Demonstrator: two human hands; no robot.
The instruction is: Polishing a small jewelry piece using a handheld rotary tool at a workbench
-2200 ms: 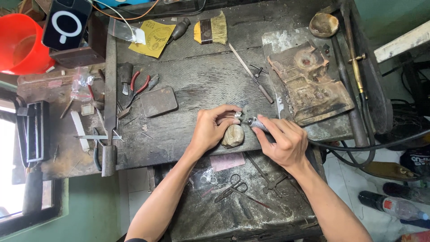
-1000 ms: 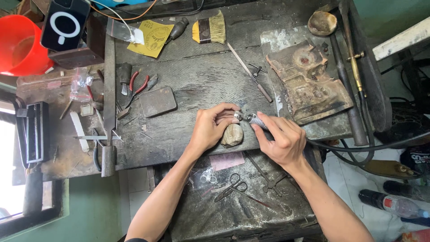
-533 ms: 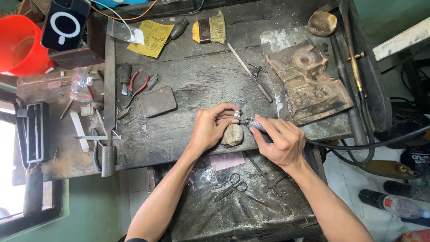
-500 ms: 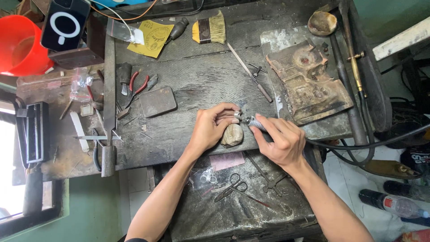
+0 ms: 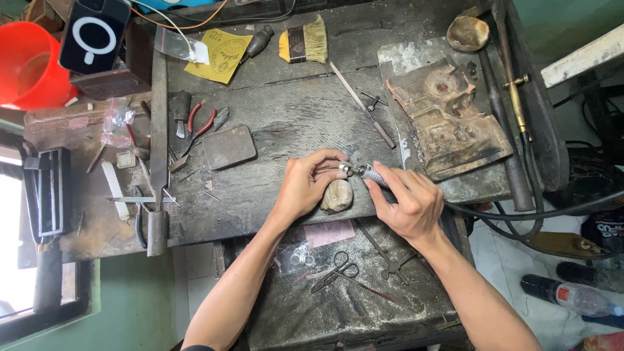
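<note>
A: Centre of frame, on the dark bench (image 5: 279, 117): left hand (image 5: 305, 188) pinches a tiny workpiece (image 5: 342, 170) over a rounded stone-like block (image 5: 337, 195). Fingers closed tight on it, thumb and forefinger together.

B: And the other hand?

A: Right hand (image 5: 406, 201) wrapped fully round a rotary handpiece (image 5: 370, 174), pen-style, metal tip touching the workpiece. Black flexible hose (image 5: 520, 213) trails off to the right edge.

B: Any change from a second or two back?

A: Almost none. Both hands sit where they were; the tool tip has stayed on the same spot, with only a slight shift of the right fingers. My reading: steady working contact, not a new step.

B: How does the piece look?

A: Too small to tell its shape. Pale metallic glint, mostly hidden by fingertips.

B: Surroundings?

A: Red-handled pliers (image 5: 198, 127) and a flat dark metal plate (image 5: 229, 147) left of centre. Yellow paper (image 5: 221, 55) and a brush (image 5: 307, 47) along the top. Orange bucket (image 5: 26, 65) upper left. Scissors (image 5: 335, 273) on the lower shelf, near a pink slip (image 5: 329, 233). Scorched slab (image 5: 448, 117) upper right.
</note>
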